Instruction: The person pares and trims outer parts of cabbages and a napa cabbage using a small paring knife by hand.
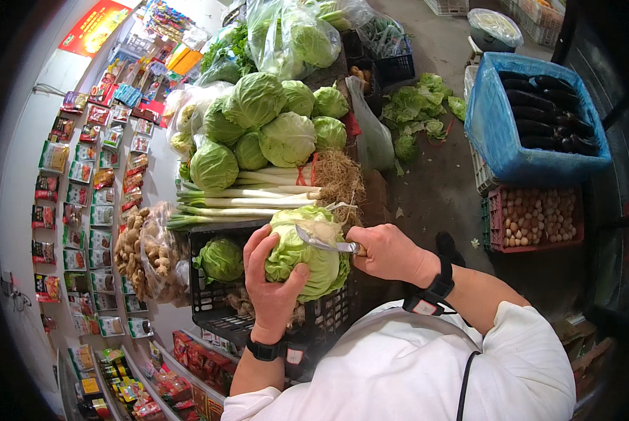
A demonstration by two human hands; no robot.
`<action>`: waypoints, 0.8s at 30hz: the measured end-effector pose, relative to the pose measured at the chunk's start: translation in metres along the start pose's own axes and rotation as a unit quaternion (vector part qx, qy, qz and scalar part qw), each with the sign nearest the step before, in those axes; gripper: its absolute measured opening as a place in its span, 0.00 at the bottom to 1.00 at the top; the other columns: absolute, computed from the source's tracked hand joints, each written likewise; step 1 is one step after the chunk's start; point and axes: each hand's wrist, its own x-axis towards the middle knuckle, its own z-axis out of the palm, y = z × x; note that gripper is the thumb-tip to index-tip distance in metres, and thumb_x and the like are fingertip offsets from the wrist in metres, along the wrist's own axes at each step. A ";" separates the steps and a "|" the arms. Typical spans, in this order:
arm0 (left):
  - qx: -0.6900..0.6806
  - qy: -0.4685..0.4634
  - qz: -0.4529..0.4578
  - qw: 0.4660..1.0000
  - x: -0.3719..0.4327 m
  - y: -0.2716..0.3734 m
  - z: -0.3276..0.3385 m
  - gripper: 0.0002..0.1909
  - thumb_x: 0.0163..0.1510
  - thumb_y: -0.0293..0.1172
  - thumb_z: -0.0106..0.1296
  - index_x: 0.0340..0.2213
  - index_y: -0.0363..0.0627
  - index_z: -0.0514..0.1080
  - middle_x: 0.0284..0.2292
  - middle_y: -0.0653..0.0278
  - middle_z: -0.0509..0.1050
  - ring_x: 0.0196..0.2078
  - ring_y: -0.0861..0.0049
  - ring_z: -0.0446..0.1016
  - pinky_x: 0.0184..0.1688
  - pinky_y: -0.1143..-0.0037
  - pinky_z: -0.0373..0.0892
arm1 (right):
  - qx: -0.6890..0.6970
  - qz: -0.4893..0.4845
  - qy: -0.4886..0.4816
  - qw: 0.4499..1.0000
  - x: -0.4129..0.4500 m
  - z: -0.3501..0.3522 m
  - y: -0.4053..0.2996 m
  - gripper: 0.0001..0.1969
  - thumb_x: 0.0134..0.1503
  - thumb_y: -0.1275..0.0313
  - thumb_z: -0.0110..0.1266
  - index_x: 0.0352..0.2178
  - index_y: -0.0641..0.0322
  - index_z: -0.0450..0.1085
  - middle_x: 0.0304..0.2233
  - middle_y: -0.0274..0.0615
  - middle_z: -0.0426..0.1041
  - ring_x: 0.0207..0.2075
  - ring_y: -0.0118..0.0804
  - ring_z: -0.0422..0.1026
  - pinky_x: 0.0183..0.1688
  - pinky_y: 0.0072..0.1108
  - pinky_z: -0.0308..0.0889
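A pale green cabbage (314, 263) is held above a black plastic crate (209, 310), my left hand (275, 276) gripping its left side with the fingers and thumb spread round it. My right hand (391, 252) is closed on the wooden handle of a curved knife (320, 242). The blade lies against the pale, cut-looking stem end of the cabbage. Inside the crate sit another cabbage (220, 259) and some brownish produce, partly hidden by my left hand and the held cabbage.
Leeks (251, 201) and piled cabbages (254, 100) lie beyond the crate. Ginger (133, 252) is at the left, by hanging packets. Loose leaves (414, 105) lie on the floor. At right stand a blue-lined box (496, 152) of eggplants and a red crate (496, 226) of eggs.
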 end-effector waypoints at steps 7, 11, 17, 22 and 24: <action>-0.047 0.010 -0.014 0.999 0.005 -0.013 -0.003 0.29 0.47 0.24 0.58 0.53 0.43 0.68 0.58 0.54 0.66 0.59 0.63 0.66 0.62 0.66 0.63 | 0.267 0.199 0.013 0.943 -0.055 0.008 0.084 0.09 0.57 0.71 0.58 0.36 0.64 0.73 0.23 0.37 0.71 0.25 0.26 0.69 0.30 0.23 0.67; -0.104 0.014 -0.041 0.994 -0.004 -0.012 -0.006 0.31 0.48 0.26 0.62 0.55 0.44 0.66 0.60 0.54 0.64 0.60 0.64 0.65 0.61 0.66 0.64 | 0.441 0.194 -0.025 0.876 -0.005 -0.013 -0.004 0.23 0.61 0.61 0.58 0.54 0.63 0.68 0.27 0.30 0.69 0.24 0.20 0.68 0.25 0.16 0.65; -0.025 0.016 0.020 0.999 -0.008 -0.001 -0.009 0.31 0.44 0.23 0.63 0.52 0.43 0.68 0.57 0.51 0.67 0.58 0.57 0.69 0.60 0.64 0.65 | 0.517 0.201 -0.174 0.813 0.022 -0.011 -0.038 0.34 0.61 0.53 0.59 0.62 0.59 0.58 0.33 0.35 0.74 0.23 0.21 0.72 0.19 0.15 0.64; 0.009 0.000 0.103 0.995 0.000 0.026 -0.015 0.26 0.45 0.24 0.62 0.49 0.42 0.70 0.55 0.49 0.69 0.59 0.51 0.69 0.60 0.60 0.66 | 0.569 0.191 -0.202 0.774 0.016 -0.033 -0.041 0.29 0.58 0.65 0.56 0.59 0.58 0.59 0.35 0.33 0.72 0.25 0.21 0.71 0.22 0.15 0.65; -0.024 0.005 0.132 0.991 0.007 0.031 -0.015 0.25 0.48 0.29 0.63 0.48 0.42 0.70 0.55 0.49 0.69 0.58 0.50 0.70 0.61 0.59 0.66 | 0.565 0.193 -0.179 0.782 0.013 -0.044 -0.044 0.28 0.55 0.72 0.54 0.59 0.59 0.61 0.31 0.31 0.71 0.22 0.20 0.67 0.22 0.16 0.64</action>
